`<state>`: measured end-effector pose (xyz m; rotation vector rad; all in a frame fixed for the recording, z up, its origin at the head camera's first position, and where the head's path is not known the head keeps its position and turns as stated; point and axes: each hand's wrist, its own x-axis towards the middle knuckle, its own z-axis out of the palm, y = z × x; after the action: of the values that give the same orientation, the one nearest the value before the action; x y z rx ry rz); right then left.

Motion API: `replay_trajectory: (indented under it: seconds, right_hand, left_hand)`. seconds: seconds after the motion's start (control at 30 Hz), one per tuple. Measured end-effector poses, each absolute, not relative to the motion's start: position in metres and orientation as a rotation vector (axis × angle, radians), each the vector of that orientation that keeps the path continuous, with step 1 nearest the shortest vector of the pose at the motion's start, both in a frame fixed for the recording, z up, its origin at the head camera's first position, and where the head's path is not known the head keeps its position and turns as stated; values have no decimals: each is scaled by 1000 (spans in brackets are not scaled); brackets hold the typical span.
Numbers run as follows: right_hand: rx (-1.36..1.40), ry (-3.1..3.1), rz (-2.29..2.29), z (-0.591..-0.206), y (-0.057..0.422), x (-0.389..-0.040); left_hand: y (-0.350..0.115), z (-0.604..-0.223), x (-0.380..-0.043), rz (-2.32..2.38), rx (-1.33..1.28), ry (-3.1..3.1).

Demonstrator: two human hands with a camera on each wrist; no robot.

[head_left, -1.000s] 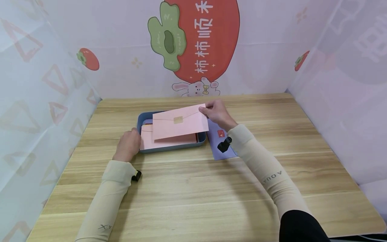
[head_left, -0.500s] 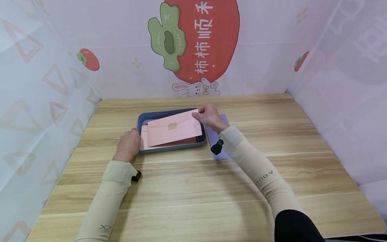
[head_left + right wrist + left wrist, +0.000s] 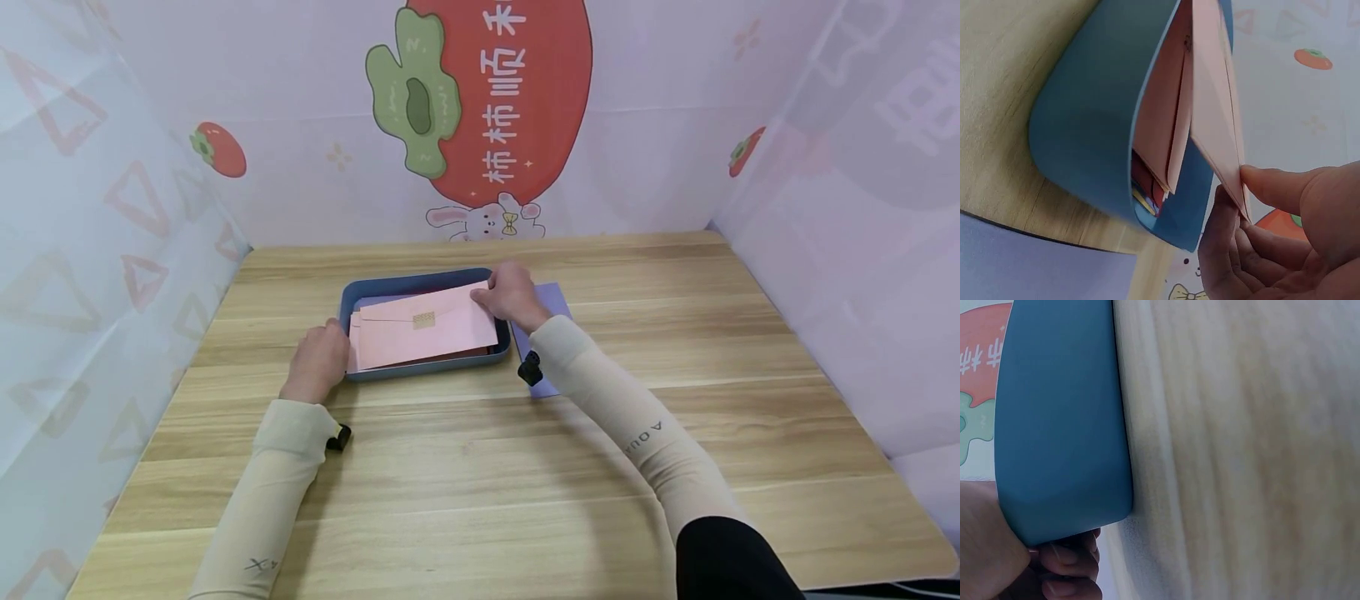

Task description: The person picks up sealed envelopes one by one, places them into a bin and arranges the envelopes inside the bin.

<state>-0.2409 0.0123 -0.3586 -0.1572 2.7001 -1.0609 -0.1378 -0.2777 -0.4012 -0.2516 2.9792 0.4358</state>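
A blue box (image 3: 420,369) with a low rim lies on the table, holding a stack of envelopes. My right hand (image 3: 517,296) pinches the right end of a pink envelope (image 3: 427,329) with a gold patch on its flap. This envelope's left end lies down in the box, and its right end is tilted up. In the right wrist view, thumb and fingers grip its corner (image 3: 1229,169) above another pink envelope (image 3: 1166,119) in the box. At the box's left end, my left hand (image 3: 318,358) grips the wall, its fingers curled by the corner in the left wrist view.
A purple envelope (image 3: 555,298) lies on the wooden table (image 3: 450,483) right of the box, partly hidden by my right forearm. Printed cloth walls (image 3: 300,100) stand at the back and both sides.
My right hand has moved left and slightly down with the pink envelope, which has sunk from above the box into it. The left hand stays on the box.
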Motion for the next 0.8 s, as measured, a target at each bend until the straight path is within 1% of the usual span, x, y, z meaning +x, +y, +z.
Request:
replay_trajectory:
  seconds: [0.43, 0.8]
  right_hand:
    - [-305, 2870, -919, -362, 11, -237]
    - [-305, 2831, -966, -359, 18, -237]
  left_hand:
    - [-277, -402, -139, 419, -252, 2980]
    - [-277, -403, -140, 417, -276, 2962]
